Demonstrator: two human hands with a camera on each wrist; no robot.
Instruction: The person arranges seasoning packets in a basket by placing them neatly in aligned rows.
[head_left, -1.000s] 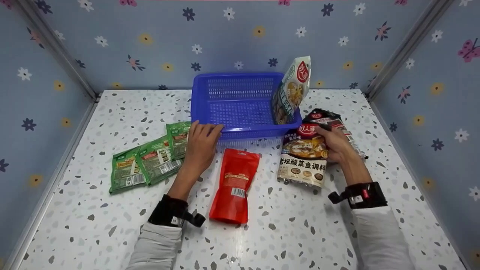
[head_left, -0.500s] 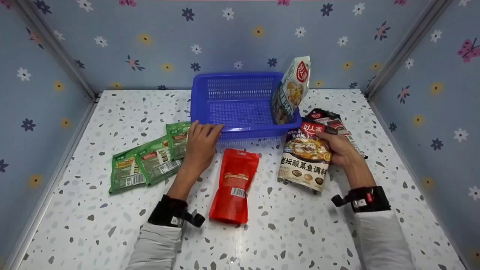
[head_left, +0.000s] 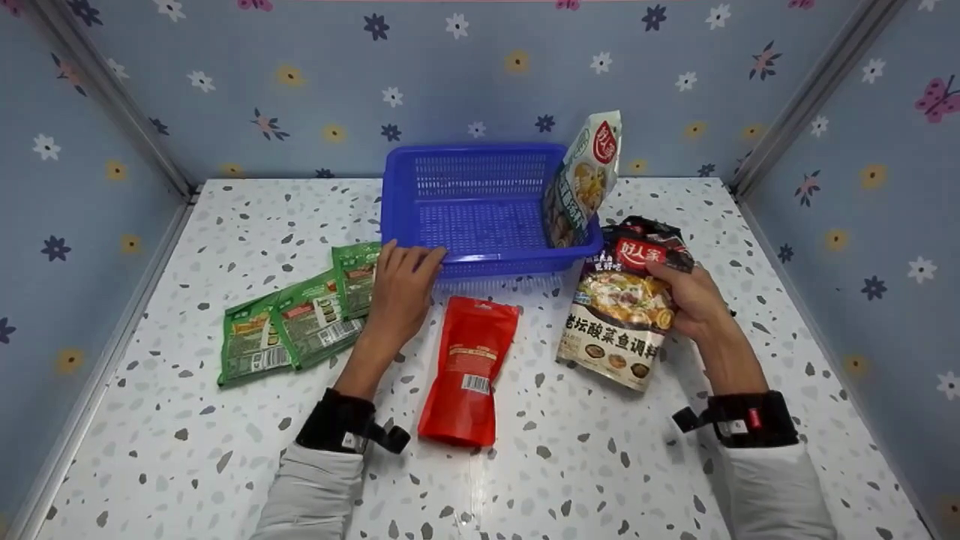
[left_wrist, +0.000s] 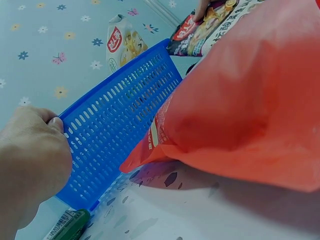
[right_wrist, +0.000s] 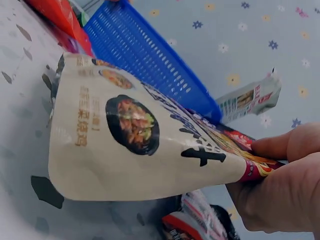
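Note:
My left hand (head_left: pixel 401 292) grips the front left rim of a blue plastic basket (head_left: pixel 487 259), fingertips over the edge; the left wrist view shows the thumb (left_wrist: pixel 56 123) at the rim. Inside, at the right end, a pale green and white food pouch (head_left: pixel 589 176) leans upright, its top above the rim. My right hand (head_left: pixel 697 300) pinches the upper right side of a seasoning packet (head_left: pixel 619 322) with a dark top and cream bottom, thumb on its front. In the right wrist view this packet (right_wrist: pixel 115 140) is tilted, its lower end close over the table.
A red pouch (head_left: pixel 469 375) lies before the basket, between my arms. Several green packets (head_left: pixel 300 319) overlap at the left. Behind the held packet lies another black, red and white packet (right_wrist: pixel 195 220), mostly hidden in the head view. Flowered walls (head_left: pixel 480 75) enclose the speckled table (head_left: pixel 570 465).
My right hand has shifted right and slightly toward me, drawing the packet's top to the right so that it covers more of the packet behind. The left hand and basket have stayed put.

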